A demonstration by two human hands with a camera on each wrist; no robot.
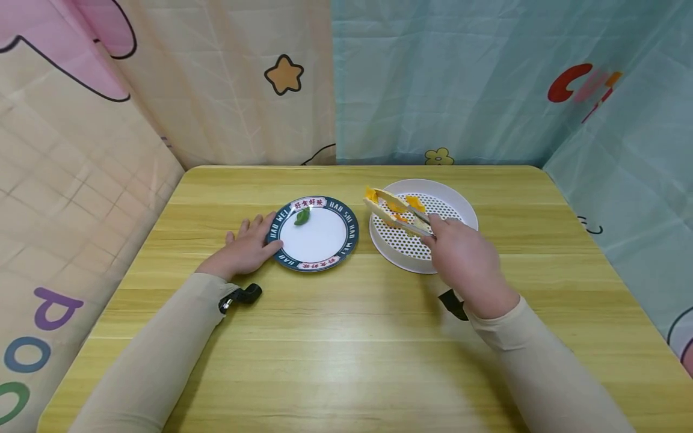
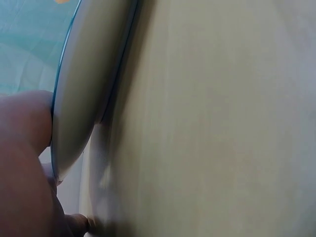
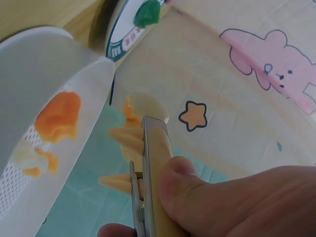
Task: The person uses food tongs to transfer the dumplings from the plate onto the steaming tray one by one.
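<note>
My left hand (image 1: 240, 249) lies beside a white plate (image 1: 319, 234) with a dark lettered rim, fingers spread on the table and thumb on the rim. A green leaf-like piece (image 1: 302, 216) sits on the plate. In my right hand (image 1: 468, 258) I grip metal tongs with pale tips (image 1: 403, 207). An orange piece (image 1: 371, 194) is at those tips, above the left rim of the strainer; the right wrist view shows it partly hidden. Inside the round white perforated strainer (image 1: 452, 191) lie more orange pieces (image 3: 59, 116) and a whitish-orange piece (image 3: 34, 157).
The wooden table (image 1: 325, 349) runs up to printed curtains (image 1: 227, 90) at the back and sides. A black wrist strap mount (image 1: 246, 294) is on the left sleeve, and another dark mount (image 1: 453, 304) is at the right wrist.
</note>
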